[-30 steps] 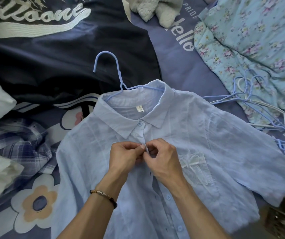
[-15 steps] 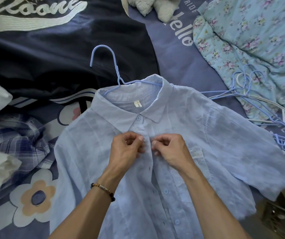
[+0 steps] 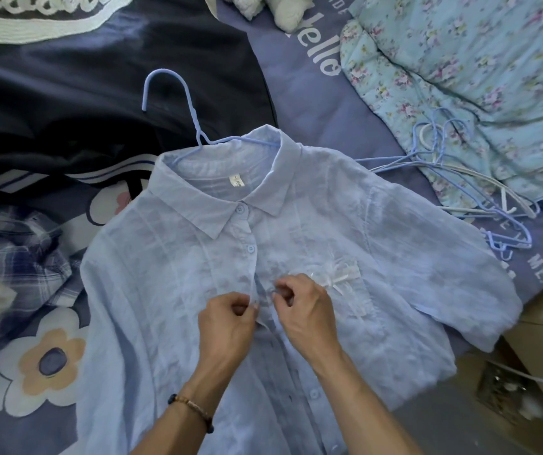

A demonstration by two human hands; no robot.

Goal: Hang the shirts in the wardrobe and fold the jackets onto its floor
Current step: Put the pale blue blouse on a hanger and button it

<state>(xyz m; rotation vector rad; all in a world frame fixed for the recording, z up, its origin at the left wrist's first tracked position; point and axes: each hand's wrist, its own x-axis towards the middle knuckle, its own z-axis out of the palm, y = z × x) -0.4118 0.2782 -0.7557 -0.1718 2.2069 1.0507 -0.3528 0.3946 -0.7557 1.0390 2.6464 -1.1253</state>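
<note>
On a bed point(image 3: 299, 103) spread with a flowered blue cover, a plaid shirt point(image 3: 23, 254) lies left and spare hangers point(image 3: 460, 178) right. The left hand point(image 3: 227, 326) and right hand point(image 3: 306, 310), now a button lower than before, each pinch the placket of the blue shirt point(image 3: 378, 257), whose collar and hanger point(image 3: 181, 106) point away up the bed.
</note>
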